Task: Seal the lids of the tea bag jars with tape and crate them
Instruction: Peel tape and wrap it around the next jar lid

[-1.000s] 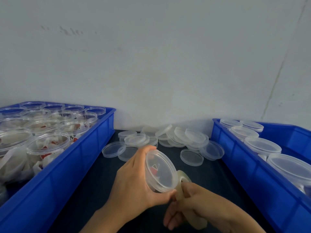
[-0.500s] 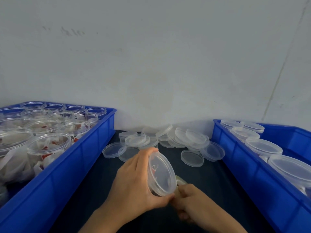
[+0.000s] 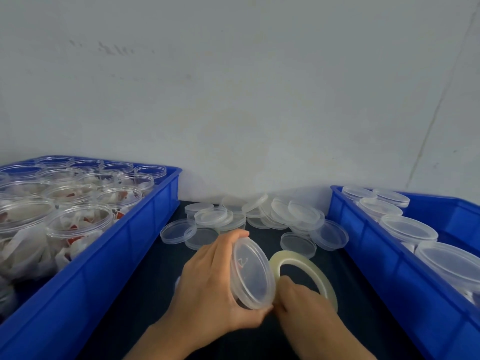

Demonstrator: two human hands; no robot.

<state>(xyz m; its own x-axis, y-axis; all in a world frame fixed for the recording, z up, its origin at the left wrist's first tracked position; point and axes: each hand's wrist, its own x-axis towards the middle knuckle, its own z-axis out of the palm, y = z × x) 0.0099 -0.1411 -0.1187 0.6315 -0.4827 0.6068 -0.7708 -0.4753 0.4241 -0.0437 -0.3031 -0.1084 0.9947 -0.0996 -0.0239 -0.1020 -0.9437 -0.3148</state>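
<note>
Gripping a lidded tea bag jar (image 3: 250,272) tipped on its side, the left hand (image 3: 207,287) is curling thumb and fingers round the clear body so that the lid is facing right and toward the camera; the jar's body is almost wholly hidden behind that hand, and only a hint of red is showing through the lid. The right hand (image 3: 302,307) is holding a roll of clear tape (image 3: 306,275) just beside the lid's lower edge, its grip closed on the roll's near side, though the fingertips are tucked out of sight and any loose tape end is too faint to make out. Both are hovering over the dark worktop (image 3: 145,287). Behind them a heap of loose clear lids (image 3: 259,214) is lying against the wall. The left blue crate (image 3: 109,255), cut off at the frame's edge, is holding open jars of tea bags (image 3: 78,224); the right blue crate (image 3: 389,271), also cut off, is holding lidded jars (image 3: 407,229).
</note>
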